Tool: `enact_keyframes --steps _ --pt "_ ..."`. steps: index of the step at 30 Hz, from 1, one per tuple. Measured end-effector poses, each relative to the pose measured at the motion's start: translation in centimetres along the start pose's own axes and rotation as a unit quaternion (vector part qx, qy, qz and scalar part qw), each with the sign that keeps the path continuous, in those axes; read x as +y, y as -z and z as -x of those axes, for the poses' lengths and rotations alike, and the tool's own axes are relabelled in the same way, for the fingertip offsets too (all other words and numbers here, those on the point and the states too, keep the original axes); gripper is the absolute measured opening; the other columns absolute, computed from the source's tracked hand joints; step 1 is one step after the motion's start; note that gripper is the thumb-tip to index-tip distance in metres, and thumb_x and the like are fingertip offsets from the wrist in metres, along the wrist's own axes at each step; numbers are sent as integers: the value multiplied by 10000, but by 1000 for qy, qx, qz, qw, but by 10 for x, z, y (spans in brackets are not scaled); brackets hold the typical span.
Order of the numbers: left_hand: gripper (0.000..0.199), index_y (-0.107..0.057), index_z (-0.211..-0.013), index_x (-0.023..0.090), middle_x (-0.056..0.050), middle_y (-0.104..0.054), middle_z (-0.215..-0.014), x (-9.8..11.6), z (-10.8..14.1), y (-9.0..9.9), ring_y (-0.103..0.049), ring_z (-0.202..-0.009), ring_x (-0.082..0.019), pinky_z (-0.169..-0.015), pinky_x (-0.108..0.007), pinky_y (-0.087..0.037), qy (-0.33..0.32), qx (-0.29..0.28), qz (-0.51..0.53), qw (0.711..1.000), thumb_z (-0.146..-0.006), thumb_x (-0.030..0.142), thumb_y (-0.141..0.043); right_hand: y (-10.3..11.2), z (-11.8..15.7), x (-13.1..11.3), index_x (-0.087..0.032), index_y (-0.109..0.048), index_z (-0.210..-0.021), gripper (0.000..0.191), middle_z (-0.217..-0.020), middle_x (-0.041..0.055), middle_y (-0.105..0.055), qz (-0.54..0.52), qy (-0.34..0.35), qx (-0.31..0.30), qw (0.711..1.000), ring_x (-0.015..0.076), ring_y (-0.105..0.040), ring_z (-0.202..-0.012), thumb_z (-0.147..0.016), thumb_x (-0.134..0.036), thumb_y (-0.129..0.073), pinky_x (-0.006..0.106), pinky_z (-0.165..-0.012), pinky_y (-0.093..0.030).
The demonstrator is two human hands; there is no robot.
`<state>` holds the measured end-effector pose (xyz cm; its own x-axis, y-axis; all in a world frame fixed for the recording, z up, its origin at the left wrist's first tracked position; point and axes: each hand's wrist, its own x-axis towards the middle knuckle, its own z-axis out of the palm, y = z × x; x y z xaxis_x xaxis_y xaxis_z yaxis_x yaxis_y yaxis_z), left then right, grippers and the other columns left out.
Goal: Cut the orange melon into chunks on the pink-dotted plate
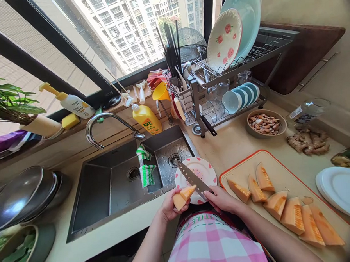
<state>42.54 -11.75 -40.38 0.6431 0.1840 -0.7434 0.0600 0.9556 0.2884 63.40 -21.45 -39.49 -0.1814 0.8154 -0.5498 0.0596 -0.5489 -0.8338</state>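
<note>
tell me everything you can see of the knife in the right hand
The kitchen knife has a pointed, grey steel-looking blade, its faintly patterned flat facing up, tip angled away toward the sink. Its grip is almost hidden inside the right hand, the only thing clearly touching it. The blade hangs over a white plate with pink dots.
</note>
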Motion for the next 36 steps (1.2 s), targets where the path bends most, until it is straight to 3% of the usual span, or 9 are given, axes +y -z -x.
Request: enact_keyframes --steps 7,13,24,32,36 --pt "357 -561 -906 74 -112 -576 -587 1 -2 -4 -449 -411 -118 -375 -197 -259 -28 18 -5 999 -726 370 -475 1 -4 5 -213 -416 -743 274 -455 -105 -384 -32 -19 -32 999 57 -341 -332 -856 -463 -404 163 -328 -283" --pt "341 -573 -884 72 -101 -558 -575 5 -3 -6 -442 -417 -121 -373 -198 -226 -9 -23 -24 999 -751 362 -455 -3 -8 9 -201 -444 -740 296 -461 -98 -392 -41 -12 -59 997 53 -346 -331 -864 -466 -401 162 -317 -274" --pt "369 -563 -875 49 -122 -572 -570 6 -10 7 -455 -427 -139 -378 -205 -211 28 -3 -18 999 -754 380 -454 6 -18 9 -190 -445 -710 323 -439 -103 -386 -71 -50 -129 988 44 -325 -306 -842 -485 -446 166 -294 -286" --pt "342 -568 -880 69 -118 -580 -587 1 -16 -4 -444 -405 -131 -373 -203 -164 -42 49 12 998 -745 353 -434 2 -25 5 -192 -433 -712 287 -449 -99 -381 -85 -64 -94 990 49 -319 -320 -862 -436 -413 175 -303 -303" --pt "375 -583 -874 54 -126 -587 -586 0 -16 -3 -461 -411 -141 -380 -217 -190 -57 43 -2 997 -753 377 -438 6 -28 1 -194 -433 -706 274 -450 -103 -382 -86 -86 -121 985 43 -322 -314 -849 -427 -438 161 -306 -282"
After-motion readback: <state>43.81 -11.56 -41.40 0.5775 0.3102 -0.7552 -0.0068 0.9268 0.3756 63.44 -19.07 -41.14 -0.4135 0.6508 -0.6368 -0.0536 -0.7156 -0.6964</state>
